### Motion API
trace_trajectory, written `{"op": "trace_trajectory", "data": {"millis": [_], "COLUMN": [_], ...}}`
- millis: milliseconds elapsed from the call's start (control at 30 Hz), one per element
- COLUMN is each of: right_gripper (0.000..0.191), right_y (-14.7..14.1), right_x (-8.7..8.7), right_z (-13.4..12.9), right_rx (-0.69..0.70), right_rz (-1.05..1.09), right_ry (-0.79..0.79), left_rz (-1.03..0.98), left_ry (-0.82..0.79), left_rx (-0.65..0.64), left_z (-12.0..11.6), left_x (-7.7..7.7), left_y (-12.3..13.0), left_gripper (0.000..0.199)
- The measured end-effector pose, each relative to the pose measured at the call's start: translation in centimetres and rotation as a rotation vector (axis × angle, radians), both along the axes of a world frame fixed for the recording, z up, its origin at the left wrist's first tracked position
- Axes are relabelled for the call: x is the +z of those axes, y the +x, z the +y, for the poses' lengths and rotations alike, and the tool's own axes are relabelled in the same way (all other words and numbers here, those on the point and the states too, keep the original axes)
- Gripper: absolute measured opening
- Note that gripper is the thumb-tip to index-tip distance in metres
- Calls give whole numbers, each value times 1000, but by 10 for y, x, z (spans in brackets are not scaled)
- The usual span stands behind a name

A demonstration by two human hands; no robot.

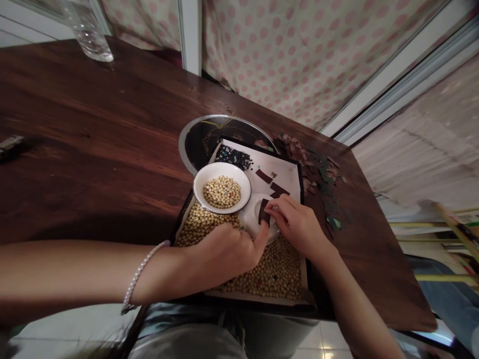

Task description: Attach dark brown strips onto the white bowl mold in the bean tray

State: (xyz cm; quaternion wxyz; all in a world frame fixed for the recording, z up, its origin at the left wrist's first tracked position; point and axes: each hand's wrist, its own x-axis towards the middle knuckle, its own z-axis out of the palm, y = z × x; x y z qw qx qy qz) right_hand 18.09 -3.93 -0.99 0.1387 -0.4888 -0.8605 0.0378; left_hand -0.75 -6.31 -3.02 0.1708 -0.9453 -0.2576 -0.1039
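Between my hands is a small dark brown rectangular piece (264, 211), over a white dish (250, 215) that seems upside down. My right hand (295, 219) pinches the piece at its upper right edge. My left hand (228, 252) is closed, its other fingers curled under and one finger pointing up to the piece's lower end; whether it holds anything else is hidden. A white bowl (199, 192) with gold-coloured round beads (222, 192) stands just beyond my left hand. Beneath both hands, more gold beads (273, 271) fill the near part of a black-edged tray (301, 182).
In the tray's far part lie black beads (234, 157) and loose dark brown pieces (264, 176). A round metal-rimmed tray (183, 144) sits behind. Brown and green scraps (318, 174) are scattered right. A clear bottle (93, 42) stands far left on the wooden table (93, 149).
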Motion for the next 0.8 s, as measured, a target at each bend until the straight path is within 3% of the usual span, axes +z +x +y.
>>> {"op": "trace_trajectory", "data": {"millis": [167, 300, 433, 567, 700, 800], "right_gripper": [19, 20, 19, 21, 20, 20], "right_y": [-2, -2, -3, -2, -1, -1], "right_x": [1, -1, -2, -2, -3, -4], "right_z": [-2, -2, -2, -1, -1, -1], "right_rx": [55, -15, 66, -28, 39, -37], "right_rz": [-80, -99, -62, -76, -35, -34], "right_ry": [20, 106, 62, 104, 38, 91], "left_rz": [-2, 18, 23, 20, 19, 34], "left_ry": [-18, -34, -43, -23, -21, -36], "left_rx": [0, -6, -3, -8, -10, -8], "left_z": [0, 0, 0, 1, 0, 0], "left_x": [-3, -2, 0, -1, -1, 2], "left_y": [0, 0, 0, 0, 0, -1], "left_gripper": [42, 43, 43, 44, 44, 44]}}
